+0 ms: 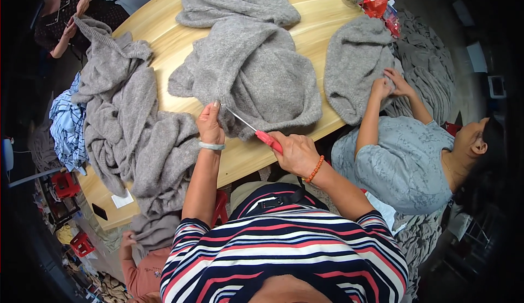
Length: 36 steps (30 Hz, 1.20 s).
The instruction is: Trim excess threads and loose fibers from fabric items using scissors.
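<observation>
A grey knit garment (pixel 256 73) lies bunched on the table in front of me. My left hand (pixel 209 124) pinches the near edge of its fabric between thumb and fingers. Wrapped round the red handle of a tool with a thin metal shaft (pixel 266 137) is my right hand (pixel 297 153). The shaft slants up and left, its tip at the knit close beside my left fingertips. Whether that tip is hooked or pointed is too small to tell.
More grey knits (pixel 117 112) heap along the table's left side, and another (pixel 234 0) lies at the far edge. On the right, a co-worker (pixel 404 161) handles a grey knit (pixel 357 65). Other people sit far left and lower left. A dark phone-like object (pixel 99 211) rests near the left corner.
</observation>
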Available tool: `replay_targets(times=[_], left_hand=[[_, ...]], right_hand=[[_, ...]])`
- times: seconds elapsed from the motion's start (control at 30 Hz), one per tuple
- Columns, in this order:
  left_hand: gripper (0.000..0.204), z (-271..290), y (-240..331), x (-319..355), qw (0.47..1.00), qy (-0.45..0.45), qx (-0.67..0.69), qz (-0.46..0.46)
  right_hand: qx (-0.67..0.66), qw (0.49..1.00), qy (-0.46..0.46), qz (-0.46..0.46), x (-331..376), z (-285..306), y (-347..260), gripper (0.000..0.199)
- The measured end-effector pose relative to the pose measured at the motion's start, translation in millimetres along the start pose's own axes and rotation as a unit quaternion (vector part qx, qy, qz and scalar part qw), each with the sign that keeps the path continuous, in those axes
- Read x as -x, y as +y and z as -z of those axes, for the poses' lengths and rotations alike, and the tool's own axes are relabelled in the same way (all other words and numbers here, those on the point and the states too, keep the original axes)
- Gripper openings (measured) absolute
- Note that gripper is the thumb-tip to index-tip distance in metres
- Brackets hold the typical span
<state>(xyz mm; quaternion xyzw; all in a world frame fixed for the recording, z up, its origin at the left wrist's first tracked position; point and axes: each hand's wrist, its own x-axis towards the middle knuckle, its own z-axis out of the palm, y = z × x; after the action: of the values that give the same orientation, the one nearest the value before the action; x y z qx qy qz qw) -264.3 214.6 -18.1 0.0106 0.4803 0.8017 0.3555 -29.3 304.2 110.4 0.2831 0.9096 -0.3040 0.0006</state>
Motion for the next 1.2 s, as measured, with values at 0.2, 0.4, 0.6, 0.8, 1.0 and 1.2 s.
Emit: replay_targets(times=[0.2, 0.4, 0.6, 0.8, 1.0, 1.2], left_hand=[[0.011, -1.9, -1.4, -2.4, 0.999, 0.029, -0.003, -0.016], [0.015, -3.8, -6.1, 1.3, 1.000, 0.009, 0.005, -0.002], [0.021, 1.3, -3.5, 0.2, 1.000, 0.004, 0.016, 0.016], [0.019, 6.3, -10.0, -0.9, 0.999, -0.007, 0.038, 0.038], [0.021, -1.3, -2.5, 6.1, 0.997, -0.009, 0.059, 0.051], [0.019, 3.6, -3.3, 0.7, 0.997, -0.007, 0.060, 0.057]], right_hand=[[0.012, 1.000, -0.025, -0.007, 1.5, 7.4, 1.1, 0.028], [-0.002, 1.000, -0.017, 0.008, 0.4, 1.0, 4.3, 0.028], [0.002, 0.999, -0.028, -0.020, 6.3, -0.8, 4.5, 0.029], [0.003, 1.000, -0.020, -0.011, 8.8, -4.2, 2.0, 0.029], [-0.002, 1.000, -0.022, -0.017, 9.5, -5.2, 0.4, 0.029], [-0.005, 0.999, -0.039, -0.008, 6.1, -4.3, 0.3, 0.029]])
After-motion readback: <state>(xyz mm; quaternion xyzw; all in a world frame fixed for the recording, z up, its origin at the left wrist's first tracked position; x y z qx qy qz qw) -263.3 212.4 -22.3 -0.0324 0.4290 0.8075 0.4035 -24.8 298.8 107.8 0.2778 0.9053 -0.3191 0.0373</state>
